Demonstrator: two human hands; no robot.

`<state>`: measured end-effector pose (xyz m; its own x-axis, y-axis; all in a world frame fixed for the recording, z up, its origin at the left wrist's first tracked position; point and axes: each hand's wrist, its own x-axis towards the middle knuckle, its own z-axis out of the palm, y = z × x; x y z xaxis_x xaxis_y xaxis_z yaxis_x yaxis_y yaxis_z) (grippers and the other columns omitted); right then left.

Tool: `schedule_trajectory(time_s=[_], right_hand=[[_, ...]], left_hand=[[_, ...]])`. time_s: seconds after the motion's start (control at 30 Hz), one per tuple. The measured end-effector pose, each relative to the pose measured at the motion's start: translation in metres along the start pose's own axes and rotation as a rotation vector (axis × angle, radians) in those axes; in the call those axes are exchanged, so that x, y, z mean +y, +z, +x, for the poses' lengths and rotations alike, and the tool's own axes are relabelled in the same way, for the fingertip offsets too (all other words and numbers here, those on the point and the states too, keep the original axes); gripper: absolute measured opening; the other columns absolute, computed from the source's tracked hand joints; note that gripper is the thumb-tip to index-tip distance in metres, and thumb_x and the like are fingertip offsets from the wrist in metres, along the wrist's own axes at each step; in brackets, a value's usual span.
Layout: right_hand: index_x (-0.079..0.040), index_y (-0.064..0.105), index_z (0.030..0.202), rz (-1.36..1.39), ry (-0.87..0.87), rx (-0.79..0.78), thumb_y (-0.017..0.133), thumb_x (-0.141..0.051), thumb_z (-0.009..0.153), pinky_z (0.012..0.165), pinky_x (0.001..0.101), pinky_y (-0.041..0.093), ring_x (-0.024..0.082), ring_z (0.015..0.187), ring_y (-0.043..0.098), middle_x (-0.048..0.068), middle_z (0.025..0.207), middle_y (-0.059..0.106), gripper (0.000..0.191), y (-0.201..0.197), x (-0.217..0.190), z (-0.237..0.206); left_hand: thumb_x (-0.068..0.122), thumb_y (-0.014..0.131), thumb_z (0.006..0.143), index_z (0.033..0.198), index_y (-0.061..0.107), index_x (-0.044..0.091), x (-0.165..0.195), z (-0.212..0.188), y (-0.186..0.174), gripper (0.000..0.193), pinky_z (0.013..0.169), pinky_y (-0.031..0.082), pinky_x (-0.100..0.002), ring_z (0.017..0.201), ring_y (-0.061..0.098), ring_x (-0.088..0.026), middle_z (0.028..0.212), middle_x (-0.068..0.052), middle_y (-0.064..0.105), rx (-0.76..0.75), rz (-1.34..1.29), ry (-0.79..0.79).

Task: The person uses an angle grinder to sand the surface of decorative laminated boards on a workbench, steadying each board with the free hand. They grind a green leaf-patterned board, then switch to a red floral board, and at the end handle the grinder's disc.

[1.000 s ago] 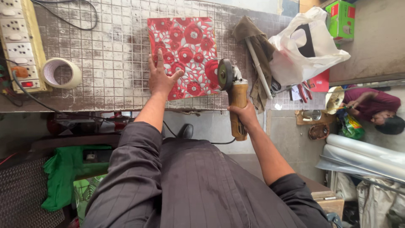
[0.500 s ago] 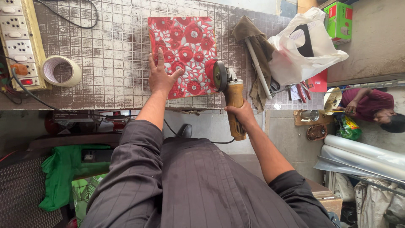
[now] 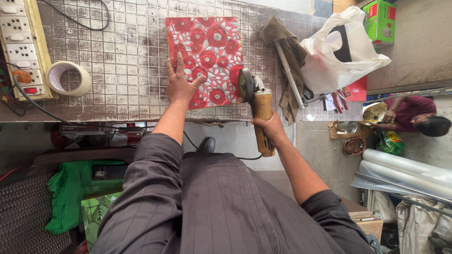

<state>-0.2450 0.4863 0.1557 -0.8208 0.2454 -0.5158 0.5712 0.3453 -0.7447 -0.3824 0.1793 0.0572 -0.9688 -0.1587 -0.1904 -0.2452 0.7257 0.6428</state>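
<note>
Tiled grey workbench (image 3: pixel 117 70) carries a red floral square panel (image 3: pixel 207 51); left hand (image 3: pixel 181 84) presses flat, pinning it, while right hand (image 3: pixel 270 129) clamps a yellow angle grinder (image 3: pixel 258 106), disc at its right edge.

One square red floral-patterned panel (image 3: pixel 207 59), one yellow-bodied angle grinder (image 3: pixel 258 106), one roll of beige tape (image 3: pixel 69 78), one white plastic bag (image 3: pixel 336 54), one green cardboard box (image 3: pixel 385 21), one white multi-socket power strip (image 3: pixel 20 47).

Worktop (image 3: pixel 117 61): sheet (image 3: pixel 207 51) lying centre; tape roll (image 3: pixel 70 77) sitting left; grinder (image 3: pixel 256 101) resting right; bag (image 3: pixel 339 56) lying beyond.
</note>
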Motion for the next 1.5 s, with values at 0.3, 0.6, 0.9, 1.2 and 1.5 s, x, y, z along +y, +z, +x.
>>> schedule_trajectory(time_s=[0.3,0.6,0.9,1.2,1.5], right_hand=[[-0.001,0.060,0.115,-0.016,0.029,0.021,0.086,-0.017,0.068,0.068,0.0341,0.059,0.018,0.075,0.070,0.009,0.091,0.071,0.056,0.002,0.001,0.002],[-0.001,0.062,0.114,-0.060,0.034,0.036,0.086,-0.019,0.068,0.069,0.0346,0.058,0.018,0.075,0.070,0.009,0.090,0.072,0.055,0.003,-0.003,0.000],[-0.001,0.062,0.114,-0.117,0.073,0.063,0.086,-0.022,0.068,0.070,0.0353,0.058,0.019,0.076,0.070,0.010,0.091,0.072,0.056,0.004,-0.007,0.003],[-0.001,0.064,0.114,-0.126,0.062,0.057,0.086,-0.022,0.069,0.072,0.0347,0.058,0.018,0.078,0.070,0.009,0.092,0.073,0.054,0.004,-0.005,0.010],[-0.002,0.064,0.113,-0.108,0.042,0.060,0.086,-0.022,0.069,0.071,0.0343,0.058,0.017,0.076,0.070,0.008,0.091,0.073,0.053,0.004,-0.004,0.022]], left_hand=[[0.084,0.077,0.063,0.163,0.016,0.033,0.004,0.000,-0.004,0.128,0.095,0.058,-0.045,0.138,0.051,-0.040,0.167,-0.022,0.021,-0.039,0.000,-0.032],[0.079,0.080,0.067,0.163,0.020,0.034,0.004,0.000,-0.003,0.123,0.096,0.056,-0.046,0.137,0.052,-0.040,0.166,-0.020,0.023,0.011,-0.019,-0.025],[0.071,0.084,0.068,0.163,0.020,0.034,0.011,-0.001,-0.007,0.120,0.098,0.055,-0.045,0.136,0.053,-0.038,0.167,-0.018,0.023,-0.011,-0.066,-0.066],[0.071,0.084,0.068,0.163,0.018,0.033,0.015,-0.002,-0.011,0.121,0.097,0.056,-0.044,0.137,0.051,-0.039,0.166,-0.019,0.022,-0.018,-0.054,-0.074],[0.073,0.083,0.067,0.162,0.019,0.034,0.015,-0.001,-0.009,0.121,0.096,0.056,-0.044,0.136,0.053,-0.039,0.166,-0.019,0.024,-0.010,-0.058,-0.077]])
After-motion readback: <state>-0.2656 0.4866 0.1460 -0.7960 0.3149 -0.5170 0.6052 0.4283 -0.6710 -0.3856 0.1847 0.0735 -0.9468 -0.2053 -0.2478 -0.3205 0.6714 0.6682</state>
